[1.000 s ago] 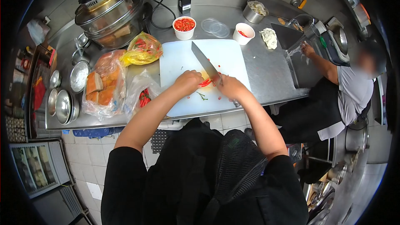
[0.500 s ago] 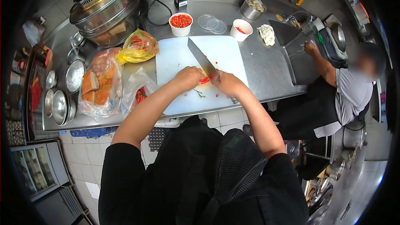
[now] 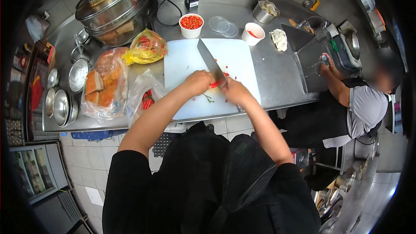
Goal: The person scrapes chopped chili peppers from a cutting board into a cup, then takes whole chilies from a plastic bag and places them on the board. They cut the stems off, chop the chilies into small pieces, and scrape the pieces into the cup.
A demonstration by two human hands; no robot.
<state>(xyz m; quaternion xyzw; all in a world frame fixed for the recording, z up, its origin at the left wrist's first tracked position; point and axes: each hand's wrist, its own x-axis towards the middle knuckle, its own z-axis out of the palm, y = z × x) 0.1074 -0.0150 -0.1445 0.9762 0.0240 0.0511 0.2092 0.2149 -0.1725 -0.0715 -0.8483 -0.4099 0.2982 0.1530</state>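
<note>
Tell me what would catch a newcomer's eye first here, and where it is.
First, the broad-bladed knife in the right hand, slanting across the white cutting board, with the left hand curled over red chillies beside the blade. Next, the bright chopped red chilli filling a white tub just beyond the board. Then the yellow plastic bag near the board's far left corner.

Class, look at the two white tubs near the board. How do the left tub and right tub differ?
The left tub is filled about to its rim with chopped chilli; the right tub holds far less. The left tub stands behind the board, while the right tub stands by its far right corner. Both are round, white and lidless.
</note>
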